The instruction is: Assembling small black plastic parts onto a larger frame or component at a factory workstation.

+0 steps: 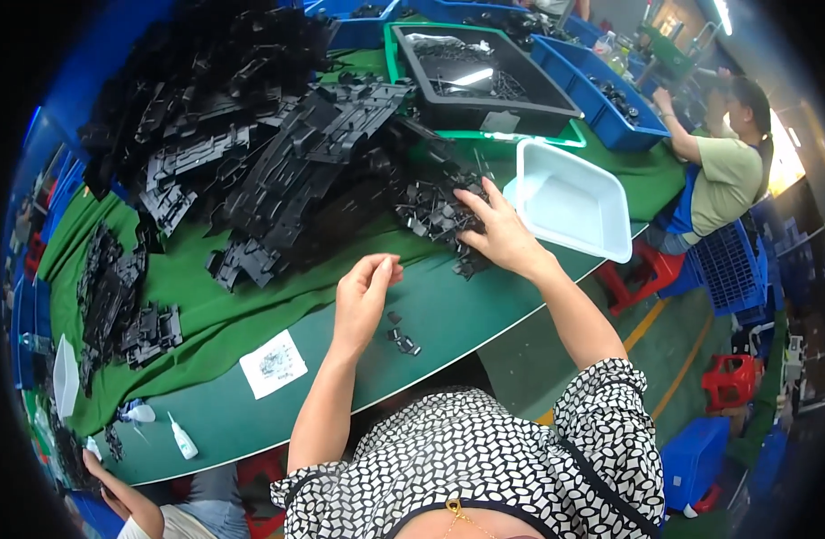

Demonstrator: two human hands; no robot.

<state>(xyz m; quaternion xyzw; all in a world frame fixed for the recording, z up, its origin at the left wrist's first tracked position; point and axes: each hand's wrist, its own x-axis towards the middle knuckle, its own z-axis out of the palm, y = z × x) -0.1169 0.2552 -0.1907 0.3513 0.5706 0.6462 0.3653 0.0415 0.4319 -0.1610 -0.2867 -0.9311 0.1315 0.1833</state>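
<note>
A green worktop (448, 328), partly covered by a green cloth (224, 301), runs across a busy workshop, with a co-worker (731, 175) seated at the right. The person's right grip (507, 238) is spread fairly wide, its fingertips at the heap of small black parts (430, 208); whether it pinches a piece cannot be told. The left grip (363, 292) is narrow, thumb against curled fingers, raised above the worktop's near side; whether anything sits inside is hidden. The heap lies between the large black panels (296, 166) and the pale tray (570, 220), just beside the right grip. A few loose pieces (403, 341) lie near the front edge. Since the parts look tangled, teasing them apart with the fingertips and lifting one at a time would probably serve better than scooping; a light pinch should spare thin tabs, and keeping the wrist clear of the tray's rim seems wise.
</note>
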